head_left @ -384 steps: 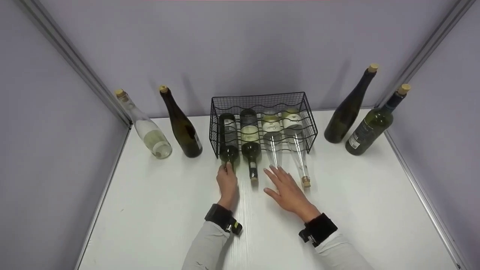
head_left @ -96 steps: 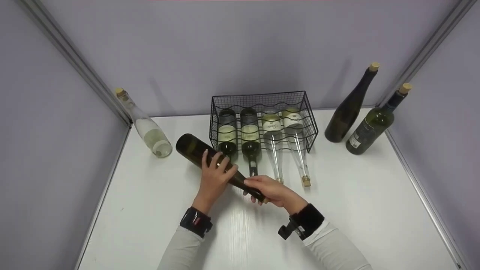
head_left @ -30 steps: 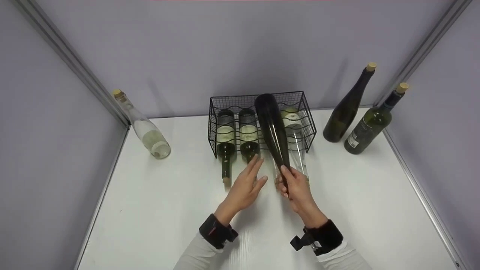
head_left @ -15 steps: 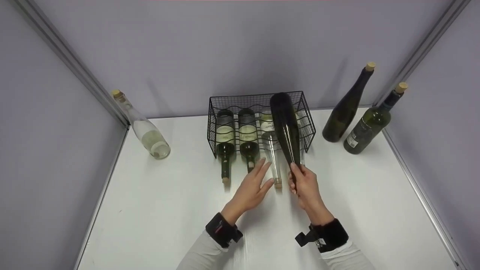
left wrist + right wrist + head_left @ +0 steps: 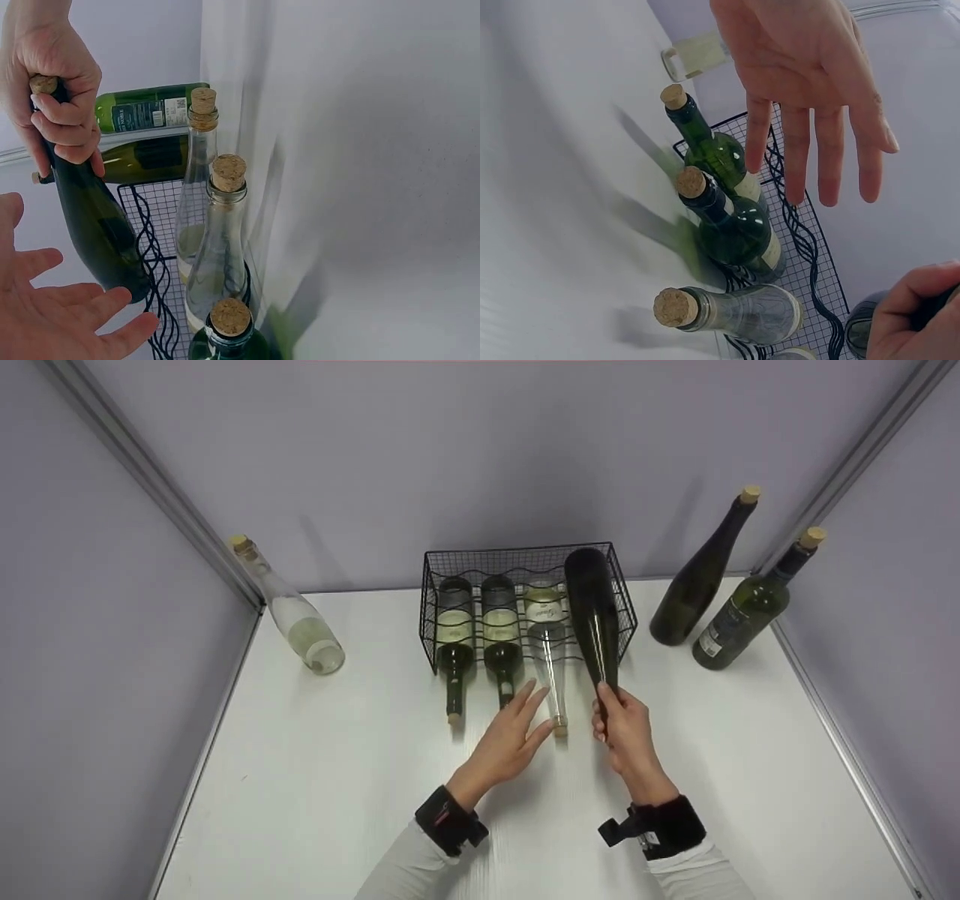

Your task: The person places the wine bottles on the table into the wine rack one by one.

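My right hand (image 5: 630,735) grips a dark wine bottle (image 5: 592,607) by its neck, the cork end toward me. The bottle's base hangs over the right end of a black wire rack (image 5: 480,550), hiding the clear bottle below in the head view. My left hand (image 5: 504,750) is open, fingers spread, near the necks of the middle bottles and holding nothing. In the rack's lower row lie two green bottles (image 5: 454,660) with pale labels and a clear bottle (image 5: 551,656). The left wrist view shows the other clear bottle (image 5: 196,165) beneath the held one.
A clear corked bottle (image 5: 300,622) stands left of the rack. To the right stand a dark bottle (image 5: 690,585) and a green labelled bottle (image 5: 742,619). Grey panels (image 5: 480,457) wall in the white table (image 5: 315,780) at the back and sides.
The dark bottle left its standing spot left of the rack, passed through both hands, and moved rightward over the rack in my right hand. The leftmost racked bottle now shows its pale label.
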`<state>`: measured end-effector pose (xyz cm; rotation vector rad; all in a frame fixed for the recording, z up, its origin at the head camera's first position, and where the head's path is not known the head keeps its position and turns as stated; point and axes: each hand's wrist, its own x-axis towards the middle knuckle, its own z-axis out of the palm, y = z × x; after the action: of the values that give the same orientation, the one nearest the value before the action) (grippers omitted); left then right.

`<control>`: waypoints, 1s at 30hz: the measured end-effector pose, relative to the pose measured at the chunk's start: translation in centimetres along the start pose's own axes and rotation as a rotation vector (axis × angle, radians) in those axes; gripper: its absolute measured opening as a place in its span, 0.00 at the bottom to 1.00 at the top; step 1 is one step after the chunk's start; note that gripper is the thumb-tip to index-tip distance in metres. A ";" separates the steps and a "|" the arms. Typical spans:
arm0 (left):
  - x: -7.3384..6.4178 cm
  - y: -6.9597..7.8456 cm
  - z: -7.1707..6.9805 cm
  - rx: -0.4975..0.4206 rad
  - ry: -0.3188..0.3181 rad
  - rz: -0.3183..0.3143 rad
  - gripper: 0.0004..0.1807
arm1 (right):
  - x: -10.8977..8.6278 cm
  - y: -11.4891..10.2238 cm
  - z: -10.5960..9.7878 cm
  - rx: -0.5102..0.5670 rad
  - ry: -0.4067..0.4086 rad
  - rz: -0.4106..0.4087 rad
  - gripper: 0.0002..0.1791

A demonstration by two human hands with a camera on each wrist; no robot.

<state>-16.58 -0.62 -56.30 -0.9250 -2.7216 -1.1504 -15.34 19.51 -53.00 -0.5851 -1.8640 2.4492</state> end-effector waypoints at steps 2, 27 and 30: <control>0.0 0.0 0.1 0.000 -0.001 0.000 0.32 | 0.2 -0.1 -0.2 -0.004 0.006 0.002 0.17; -0.3 0.1 0.4 0.008 -0.025 -0.001 0.31 | 2.4 -0.5 -1.6 -0.072 0.004 -0.001 0.21; -0.3 0.1 0.4 0.009 -0.027 0.000 0.31 | 2.4 -0.6 -1.7 -0.063 0.007 0.013 0.21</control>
<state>-16.21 -0.44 -56.65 -0.9471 -2.7452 -1.1331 -17.21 21.79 -53.53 -0.6095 -1.9476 2.4011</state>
